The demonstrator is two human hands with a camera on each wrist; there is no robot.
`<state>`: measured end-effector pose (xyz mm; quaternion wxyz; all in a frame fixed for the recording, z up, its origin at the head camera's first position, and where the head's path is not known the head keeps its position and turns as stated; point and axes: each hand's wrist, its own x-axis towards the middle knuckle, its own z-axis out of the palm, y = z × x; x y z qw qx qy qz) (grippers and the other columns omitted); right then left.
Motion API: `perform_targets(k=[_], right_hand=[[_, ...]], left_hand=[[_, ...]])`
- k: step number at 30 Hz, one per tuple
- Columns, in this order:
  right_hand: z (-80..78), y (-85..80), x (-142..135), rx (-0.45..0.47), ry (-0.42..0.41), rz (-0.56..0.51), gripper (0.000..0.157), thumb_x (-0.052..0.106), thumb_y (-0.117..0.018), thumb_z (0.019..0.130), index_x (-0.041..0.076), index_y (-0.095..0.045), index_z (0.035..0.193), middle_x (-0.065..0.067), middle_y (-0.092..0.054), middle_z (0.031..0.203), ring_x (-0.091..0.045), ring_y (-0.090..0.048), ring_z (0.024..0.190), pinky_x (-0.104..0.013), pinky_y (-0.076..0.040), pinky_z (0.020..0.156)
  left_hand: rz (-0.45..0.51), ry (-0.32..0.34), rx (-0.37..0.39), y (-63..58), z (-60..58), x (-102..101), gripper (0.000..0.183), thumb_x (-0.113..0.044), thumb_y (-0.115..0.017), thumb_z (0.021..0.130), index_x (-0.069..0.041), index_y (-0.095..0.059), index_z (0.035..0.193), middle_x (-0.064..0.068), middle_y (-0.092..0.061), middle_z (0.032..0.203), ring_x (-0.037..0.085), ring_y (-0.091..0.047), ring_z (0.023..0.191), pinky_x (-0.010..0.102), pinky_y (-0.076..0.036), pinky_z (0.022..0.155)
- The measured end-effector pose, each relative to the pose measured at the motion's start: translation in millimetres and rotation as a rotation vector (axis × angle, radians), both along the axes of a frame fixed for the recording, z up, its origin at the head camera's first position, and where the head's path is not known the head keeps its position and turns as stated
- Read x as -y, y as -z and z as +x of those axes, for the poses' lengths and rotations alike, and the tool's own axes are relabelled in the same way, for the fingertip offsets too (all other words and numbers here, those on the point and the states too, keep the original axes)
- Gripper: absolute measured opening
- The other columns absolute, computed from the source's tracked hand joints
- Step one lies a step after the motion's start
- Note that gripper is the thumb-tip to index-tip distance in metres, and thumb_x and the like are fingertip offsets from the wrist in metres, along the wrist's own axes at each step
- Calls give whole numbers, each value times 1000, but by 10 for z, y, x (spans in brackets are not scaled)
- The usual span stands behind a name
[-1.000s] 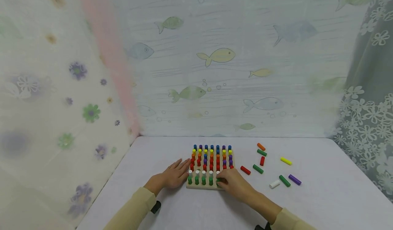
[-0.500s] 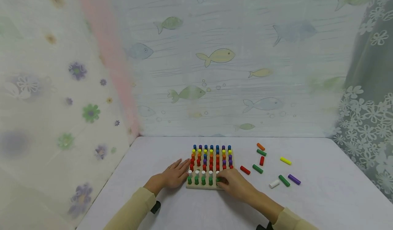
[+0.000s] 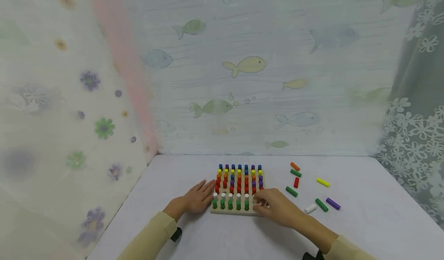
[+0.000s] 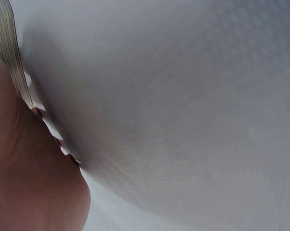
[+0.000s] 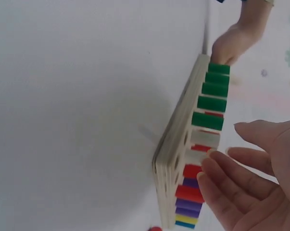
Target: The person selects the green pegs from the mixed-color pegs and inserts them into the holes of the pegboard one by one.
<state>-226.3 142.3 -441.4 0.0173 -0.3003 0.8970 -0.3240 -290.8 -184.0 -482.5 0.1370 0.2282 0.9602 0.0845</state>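
A wooden pegboard (image 3: 229, 211) lies on the table, filled with rows of coloured pegs. Green pegs (image 3: 230, 205) stand in the nearest row, white pegs (image 3: 238, 197) behind them. My left hand (image 3: 199, 198) lies flat with straight fingers against the board's left side; the left wrist view shows only part of that hand (image 4: 34, 178) and the board's edge (image 4: 12, 53). Over the board's front right corner is my right hand (image 3: 277, 208). In the right wrist view its thumb and fingers (image 5: 236, 185) are apart with nothing between them, near white pegs (image 5: 206, 138) and uncovered holes.
Right of the board, loose pegs are scattered on the white table (image 3: 374, 221): green (image 3: 291, 191), red (image 3: 296, 182), orange (image 3: 295, 166), yellow (image 3: 323, 182), purple (image 3: 333, 203) and white (image 3: 310, 208). A fish-patterned curtain (image 3: 263, 129) hangs behind the table.
My right hand has let go of the last green peg, which now stands in the front row, and moved right. It now covers where a loose red peg lay. My left hand stays put.
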Motion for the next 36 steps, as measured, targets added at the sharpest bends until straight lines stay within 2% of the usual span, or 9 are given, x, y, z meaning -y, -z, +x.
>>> perform_targets(k=[6,10,20,25,33,36], right_hand=[[27,-64,-247,4,31,32,21,17,-74,95,7,-73,113,4,-71,100,-9,-62,87,-29,-57,74],[82,-86,-474,-16,49,51,24,17,-75,94,6,-72,115,1,-71,102,-10,-62,88,-32,-58,76],[173,-117,-1009,-114,109,74,23,15,-78,90,7,-72,111,2,-70,101,-11,-59,85,-28,-54,70],[181,-110,-1245,-136,139,70,30,14,-80,88,4,-70,115,2,-67,100,-12,-58,84,-25,-51,67],[102,-43,-1622,-122,197,130,34,11,-80,87,-5,-68,115,-3,-68,99,-8,-55,80,-25,-49,64],[75,-27,-1720,-75,234,151,33,9,-79,87,-6,-68,114,-5,-68,98,-11,-56,80,-25,-48,62]], left_hand=[[6,-7,8,-13,16,-8,64,-45,-34,110,-15,-21,165,2,-19,171,33,-12,158,56,-18,125],[-12,-11,-4,9,91,-35,64,-46,-34,110,-15,-21,165,0,-19,171,32,-13,158,55,-20,124],[-13,-37,-7,23,287,-96,63,-45,-35,110,-15,-22,165,1,-20,171,32,-14,157,54,-20,125],[-16,-42,-3,50,297,-96,64,-44,-33,110,-15,-19,165,1,-17,172,32,-11,158,53,-17,125],[-10,-40,13,-17,335,-113,64,-45,-33,111,-15,-20,165,0,-18,172,33,-13,158,55,-19,125],[-9,-44,14,-27,345,-111,64,-46,-34,110,-16,-20,165,0,-19,171,32,-13,158,54,-19,125]])
